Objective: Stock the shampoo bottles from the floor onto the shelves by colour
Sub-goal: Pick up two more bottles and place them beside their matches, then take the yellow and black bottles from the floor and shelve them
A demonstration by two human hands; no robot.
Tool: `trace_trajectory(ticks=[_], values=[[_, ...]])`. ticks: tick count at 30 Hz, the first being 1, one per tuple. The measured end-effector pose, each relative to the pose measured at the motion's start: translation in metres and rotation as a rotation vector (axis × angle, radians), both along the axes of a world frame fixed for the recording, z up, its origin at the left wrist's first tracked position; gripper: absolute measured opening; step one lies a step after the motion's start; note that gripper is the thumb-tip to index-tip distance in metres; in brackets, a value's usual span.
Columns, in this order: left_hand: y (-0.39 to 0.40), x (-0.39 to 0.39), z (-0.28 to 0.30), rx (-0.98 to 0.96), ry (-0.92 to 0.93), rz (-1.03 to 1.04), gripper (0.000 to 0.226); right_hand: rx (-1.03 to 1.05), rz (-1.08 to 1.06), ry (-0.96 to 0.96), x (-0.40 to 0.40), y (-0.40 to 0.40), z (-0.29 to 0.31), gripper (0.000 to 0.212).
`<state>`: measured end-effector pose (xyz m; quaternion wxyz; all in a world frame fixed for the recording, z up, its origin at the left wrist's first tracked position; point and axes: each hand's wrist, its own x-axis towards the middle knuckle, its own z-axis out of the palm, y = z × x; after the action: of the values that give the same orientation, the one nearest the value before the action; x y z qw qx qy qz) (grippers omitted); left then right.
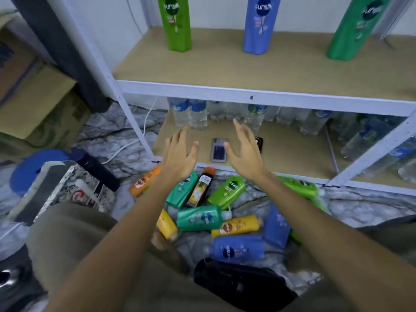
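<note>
A heap of shampoo bottles (216, 210) lay on the marble-patterned floor (360, 206) in front of a white metal shelf unit (258, 95), between the knees of a person who seemed to be crouching. The heap mixed colours: an orange bottle (144, 182) at the left, two teal bottles (199, 218), two yellow bottles (236, 226), two blue bottles (238, 249), light green bottles (227, 191), and a dark bottle with an orange cap (200, 188). On the upper shelf (225, 68) three bottles stood upright and well apart: a light green bottle (176, 23) at the left, a blue bottle (261, 25) in the middle, and a darker green bottle (355, 30) at the right. These seemed to mark one spot per colour, so the sorting looked barely begun, with about a dozen bottles left on the floor. Both arms reached forward above the heap. The left hand (180, 154) and the right hand (245, 152) were empty, fingers spread wide, palms turned toward each other, touching nothing. Behind them, the lower shelf (292, 158) held a phone (218, 150) lying flat and a row of clear water bottles (191, 113) along the back. Cardboard boxes (33, 97) sat at the far left.
</note>
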<state>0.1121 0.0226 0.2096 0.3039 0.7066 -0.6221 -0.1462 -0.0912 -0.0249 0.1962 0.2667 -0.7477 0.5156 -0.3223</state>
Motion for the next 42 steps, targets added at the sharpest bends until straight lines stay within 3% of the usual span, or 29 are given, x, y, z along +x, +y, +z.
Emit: trace_trajectory(ticks=[8,19,33,38,42], values=[[0.032,0.023,-0.104,0.309,0.032,0.054,0.058,0.315,0.038,0.069,-0.003,0.025,-0.093,0.073],[0.043,0.055,-0.192,0.639,0.185,0.239,0.060,0.599,0.102,0.145,0.033,0.031,-0.180,0.080],[0.063,0.106,-0.276,0.760,0.370,0.577,0.058,0.842,0.015,0.183,0.113,-0.005,-0.266,0.084],[0.066,0.116,-0.301,0.849,0.413,0.566,0.064,0.876,-0.077,0.260,0.132,-0.015,-0.286,0.089],[0.062,0.119,-0.302,0.782,0.448,0.577,0.064,0.855,-0.137,0.295,0.144,-0.017,-0.299,0.091]])
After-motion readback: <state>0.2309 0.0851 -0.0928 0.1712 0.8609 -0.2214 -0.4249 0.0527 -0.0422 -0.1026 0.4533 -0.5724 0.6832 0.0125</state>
